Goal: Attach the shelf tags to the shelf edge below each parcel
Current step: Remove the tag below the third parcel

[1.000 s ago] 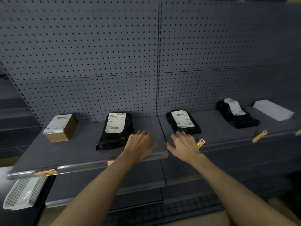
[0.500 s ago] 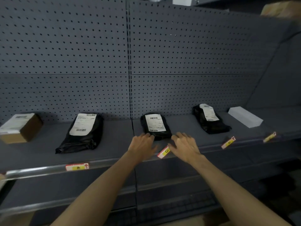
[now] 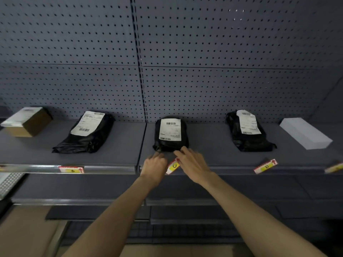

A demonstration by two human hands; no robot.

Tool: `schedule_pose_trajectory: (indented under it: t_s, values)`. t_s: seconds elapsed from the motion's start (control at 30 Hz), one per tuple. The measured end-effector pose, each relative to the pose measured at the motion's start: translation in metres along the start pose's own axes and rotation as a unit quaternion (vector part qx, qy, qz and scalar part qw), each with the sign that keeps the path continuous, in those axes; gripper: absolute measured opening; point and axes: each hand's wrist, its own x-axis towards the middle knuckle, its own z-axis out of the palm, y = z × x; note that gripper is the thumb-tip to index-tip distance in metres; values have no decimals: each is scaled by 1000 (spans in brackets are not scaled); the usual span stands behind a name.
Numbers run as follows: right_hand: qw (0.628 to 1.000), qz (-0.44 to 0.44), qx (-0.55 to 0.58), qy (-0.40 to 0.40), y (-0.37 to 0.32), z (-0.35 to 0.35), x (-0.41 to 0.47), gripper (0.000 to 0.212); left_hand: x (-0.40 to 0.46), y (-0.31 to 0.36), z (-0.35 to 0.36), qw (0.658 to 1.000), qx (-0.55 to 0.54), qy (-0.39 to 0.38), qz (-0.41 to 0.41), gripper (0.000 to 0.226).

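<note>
Both bare hands are reaching over the front of the dark grey metal shelf (image 3: 115, 145), right at its middle. The left hand (image 3: 155, 166) is lying palm down on the shelf lip with its fingers curled, and whether it is pinching anything I cannot tell. The right hand (image 3: 193, 166) is spreading its fingers loosely, holding nothing, with the fingertips (image 3: 183, 150) touching the near end of the middle black plastic mailer bag with a white shipping label (image 3: 171, 135). Between the two hands the red, white and yellow shelf tag (image 3: 173, 166) is lying tilted on the shelf edge just below that bag, its right end tucked under the right hand. To the left, a second tag of the same kind (image 3: 71, 169) is sitting flat in the silver edge rail (image 3: 37, 168), below the left black mailer bag (image 3: 87, 133). Further left, a brown cardboard box with a white label (image 3: 27, 123) is resting on the shelf. To the right, a third tag (image 3: 265, 166) is lying askew at the edge below the right black mailer bag (image 3: 248, 132), and a plain white box (image 3: 305, 133) is sitting near the far right, with a fourth tag (image 3: 334, 168) blurred at the frame edge. The grey pegboard wall (image 3: 204, 52) is filling the far side.
</note>
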Motion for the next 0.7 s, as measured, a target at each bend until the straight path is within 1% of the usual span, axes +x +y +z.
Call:
schedule_pose_trajectory:
  t_s: [0.07, 0.13, 0.33, 0.43, 0.57, 0.7]
  values:
    - [1000, -9, -7, 7, 2, 3, 5, 25, 3, 0, 6, 1000, 6, 11, 0, 12]
    - [1000, -11, -15, 10, 3, 5, 8, 17, 4, 1, 9, 1000, 5, 14, 6, 15]
    - [1000, -14, -19, 10, 10, 13, 2, 5, 10, -2, 2, 993, 73, -6, 89, 12]
    - [1000, -9, -20, 1, 12, 20, -4, 4, 14, -2, -1, 988, 105, -21, 113, 12]
    - [999, 1, -42, -23, 10, 29, -9, 12, 17, 0, 0, 981, 135, -37, 136, 14]
    - [998, -3, -59, -36, 6, 34, -10, 14, 15, 2, 3, 977, 148, -65, 138, 14]
